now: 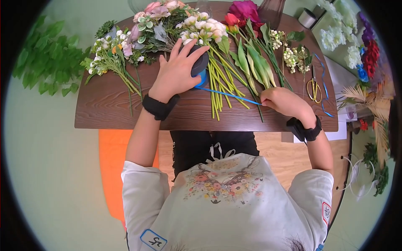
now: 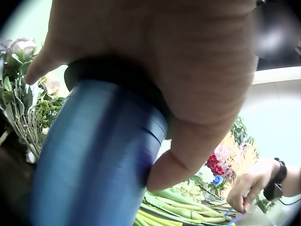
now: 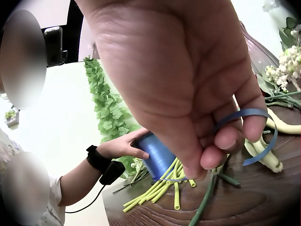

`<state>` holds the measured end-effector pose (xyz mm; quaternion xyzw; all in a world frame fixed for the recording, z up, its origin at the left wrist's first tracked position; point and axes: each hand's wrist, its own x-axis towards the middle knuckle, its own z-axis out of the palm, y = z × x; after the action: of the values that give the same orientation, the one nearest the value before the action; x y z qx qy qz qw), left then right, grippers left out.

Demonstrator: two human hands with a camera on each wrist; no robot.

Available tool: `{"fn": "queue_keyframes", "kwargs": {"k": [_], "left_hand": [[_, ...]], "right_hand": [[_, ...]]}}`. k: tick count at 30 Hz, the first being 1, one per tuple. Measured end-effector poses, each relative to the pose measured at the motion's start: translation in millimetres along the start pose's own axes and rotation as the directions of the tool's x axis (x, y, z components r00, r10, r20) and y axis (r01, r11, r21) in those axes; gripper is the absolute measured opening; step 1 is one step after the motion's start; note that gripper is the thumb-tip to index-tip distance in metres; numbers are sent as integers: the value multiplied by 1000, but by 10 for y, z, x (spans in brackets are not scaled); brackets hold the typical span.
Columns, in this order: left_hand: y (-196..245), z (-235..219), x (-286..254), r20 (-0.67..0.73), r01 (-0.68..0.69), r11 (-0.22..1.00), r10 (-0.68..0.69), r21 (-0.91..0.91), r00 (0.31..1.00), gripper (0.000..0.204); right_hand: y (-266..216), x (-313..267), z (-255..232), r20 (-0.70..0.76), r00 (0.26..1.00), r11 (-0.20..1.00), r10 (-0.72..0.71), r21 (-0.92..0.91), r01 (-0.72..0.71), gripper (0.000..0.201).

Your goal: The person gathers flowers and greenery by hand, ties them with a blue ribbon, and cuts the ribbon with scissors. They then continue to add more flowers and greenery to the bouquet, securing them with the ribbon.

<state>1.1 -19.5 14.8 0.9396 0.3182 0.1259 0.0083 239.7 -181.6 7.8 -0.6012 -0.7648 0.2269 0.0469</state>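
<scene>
My left hand [image 1: 180, 69] rests on top of a spool of blue ribbon [image 2: 94, 155], its fingers spread. The thumb lies against the spool's side; the palm hides much of the black top rim. From the spool, the blue ribbon [image 1: 230, 96] runs taut to the right across green stems. My right hand [image 1: 282, 101] pinches the ribbon between thumb and curled fingers, near the table's front edge. In the right wrist view, a loose ribbon end [image 3: 263, 113] loops out past the fingers. White flowers with cut green stems [image 1: 217, 83] lie between the hands.
Tulips with broad leaves [image 1: 255, 62] and white berry sprigs [image 1: 295, 58] lie to the right. Gold-handled scissors [image 1: 313, 90] and a curled blue ribbon piece [image 1: 324, 83] are at the right edge. Small white flowers [image 1: 109, 54] lie at left, and a glass vase [image 1: 271, 12] stands behind.
</scene>
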Motion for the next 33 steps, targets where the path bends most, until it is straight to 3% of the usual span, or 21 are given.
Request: {"fn": "queue_keyframes", "kwargs": {"k": [1,3,7,13,15,17,18,24,30,33], "left_hand": [[-12,9,11,0,-3,1000,3,-1,1000,67],[-53,20,30,-36,-88,974,82,-207,996,65],[-2,-22,-46,-86,-45,990,34,-133,996,63],[-69,-91,-163,-167,222,972,-232,-75,958,61],[-117,-104,-187,-165,243,968,-250,-61,954,61],[-170,-105,-210,-196,311,949,-296,47,935,59],[-171,-128,-221,-163,354,933,-340,67,926,59],[-257,-111,-277,-105,453,890,-445,60,889,64],[-297,-128,-272,-93,229,972,-224,43,970,64],[-281,-153,-278,-62,224,974,-223,14,973,64]], "right_hand": [[20,-31,-2,-25,1000,1000,-5,25,6,7],[43,-76,-18,-51,999,999,-7,50,10,7],[54,-123,-69,-126,991,995,56,83,-46,6],[132,-4,-54,-149,988,985,33,171,-7,6],[185,37,-69,-150,988,977,26,211,6,7],[214,79,-114,-30,995,959,91,272,-80,9],[266,92,-113,-57,997,970,46,241,-31,9],[332,99,-245,-80,994,975,68,215,-49,8],[525,22,-318,-134,984,967,121,239,-86,7],[547,-76,-371,-147,969,965,199,203,-167,7]]}}
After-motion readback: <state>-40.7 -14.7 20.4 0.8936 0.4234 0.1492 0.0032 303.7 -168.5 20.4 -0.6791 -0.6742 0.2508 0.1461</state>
